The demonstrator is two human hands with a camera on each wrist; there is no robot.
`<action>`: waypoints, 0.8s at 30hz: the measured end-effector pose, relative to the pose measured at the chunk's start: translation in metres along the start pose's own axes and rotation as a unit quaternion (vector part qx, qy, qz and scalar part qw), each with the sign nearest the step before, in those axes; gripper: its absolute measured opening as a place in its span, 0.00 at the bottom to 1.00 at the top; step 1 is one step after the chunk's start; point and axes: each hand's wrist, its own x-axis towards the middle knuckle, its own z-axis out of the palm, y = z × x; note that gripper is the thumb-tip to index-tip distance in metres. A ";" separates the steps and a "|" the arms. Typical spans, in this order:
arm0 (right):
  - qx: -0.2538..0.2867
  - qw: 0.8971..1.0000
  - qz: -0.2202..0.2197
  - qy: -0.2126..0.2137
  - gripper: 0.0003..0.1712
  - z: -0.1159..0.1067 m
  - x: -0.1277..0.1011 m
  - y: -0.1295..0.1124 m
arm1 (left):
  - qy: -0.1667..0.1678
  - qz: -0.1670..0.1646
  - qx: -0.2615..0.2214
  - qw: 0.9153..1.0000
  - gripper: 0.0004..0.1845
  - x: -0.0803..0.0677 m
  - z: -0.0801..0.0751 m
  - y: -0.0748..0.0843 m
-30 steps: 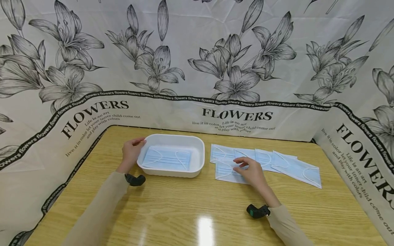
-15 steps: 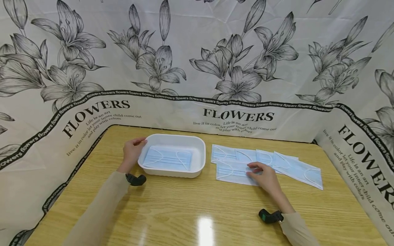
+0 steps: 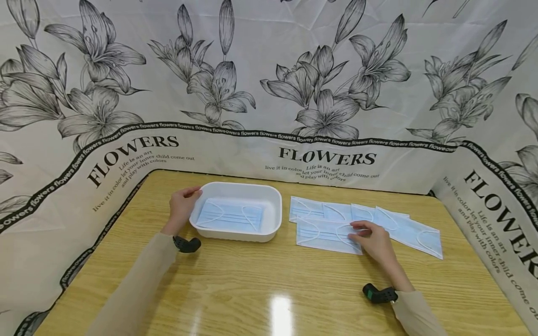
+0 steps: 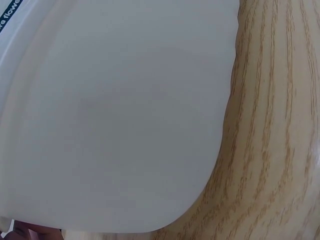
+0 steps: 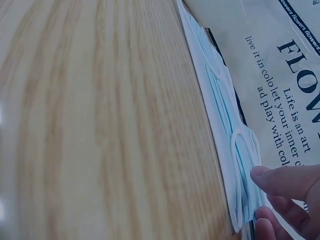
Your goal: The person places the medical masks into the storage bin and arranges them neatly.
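Note:
At the left, my left hand [image 3: 181, 210] holds the left rim of a white plastic basin [image 3: 274, 219]. One blue face mask [image 3: 230, 215] lies inside it with its ear loops showing. The basin's pale wall [image 4: 135, 120] fills most of the left wrist view. My right hand [image 3: 375, 242] is over the right end of the front mask [image 3: 319, 235], which lies flat on the table. In the right wrist view, the thumb [image 5: 280, 181] overlaps the mask's edge beside an ear loop, with a gap between thumb and fingertips.
Several more blue masks overlap in a row behind the front one, ending with a slanted mask [image 3: 414, 235] at the right. The wood-grain table [image 3: 252, 284] is bordered at the back and sides by a flower-printed cloth [image 3: 235, 154].
My right hand has moved rightward along the front mask to its right end, uncovering more of the mask. My left hand has stayed at the basin's rim.

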 end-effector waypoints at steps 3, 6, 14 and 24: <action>0.002 1.000 0.001 0.000 0.20 -0.001 0.000 0.003 | 0.001 0.000 -0.002 1.000 0.20 0.000 0.000 0.001; 0.007 1.000 0.005 0.000 0.20 -0.002 0.001 0.005 | 0.002 0.000 -0.003 1.000 0.20 0.000 0.000 0.001; 0.014 0.999 0.036 0.000 0.25 -0.006 0.004 0.006 | 0.003 0.001 0.002 1.000 0.20 0.000 0.000 0.000; 0.009 0.998 0.055 -0.017 0.29 -0.007 0.007 0.009 | 0.002 -0.003 0.001 1.000 0.19 0.001 0.000 0.001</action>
